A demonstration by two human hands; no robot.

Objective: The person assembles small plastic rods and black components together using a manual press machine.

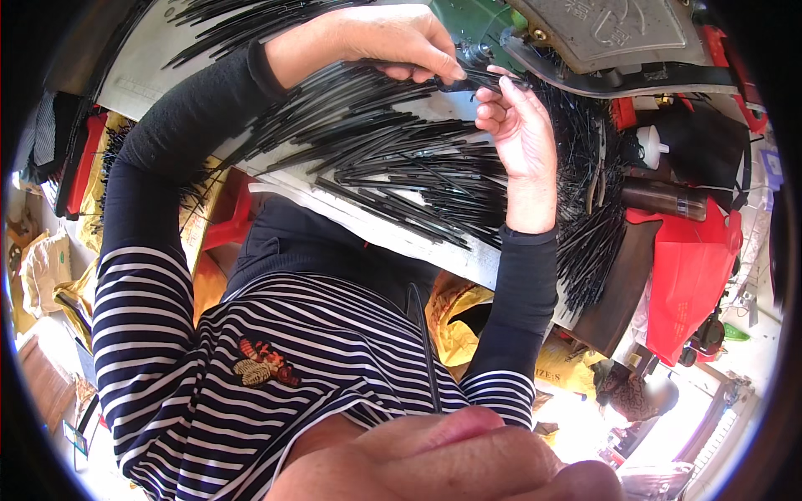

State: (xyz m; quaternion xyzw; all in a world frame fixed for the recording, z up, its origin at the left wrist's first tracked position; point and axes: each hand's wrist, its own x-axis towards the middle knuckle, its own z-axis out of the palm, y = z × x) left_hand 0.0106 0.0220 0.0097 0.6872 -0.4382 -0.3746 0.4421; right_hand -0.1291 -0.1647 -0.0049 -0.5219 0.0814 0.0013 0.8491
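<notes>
My left hand [393, 42] grips a bundle of thin black plastic strips [393, 71] near the top of the view, fingers curled over it. Just to its right, my right hand [518, 117] pinches the end of a black strip [493, 80] at the bundle's tip. Both hands sit close to a grey metal machine [618, 33]. A big loose heap of the same black strips [401, 159] covers the white worktable [418, 238] below my hands.
More black strips hang over the table's right edge [593, 242]. A red bag [689, 275], a dark bottle [660, 200] and a white bottle [650, 146] stand at the right. Yellow sacks [455, 321] lie under the table; a red stool [230, 221] at left.
</notes>
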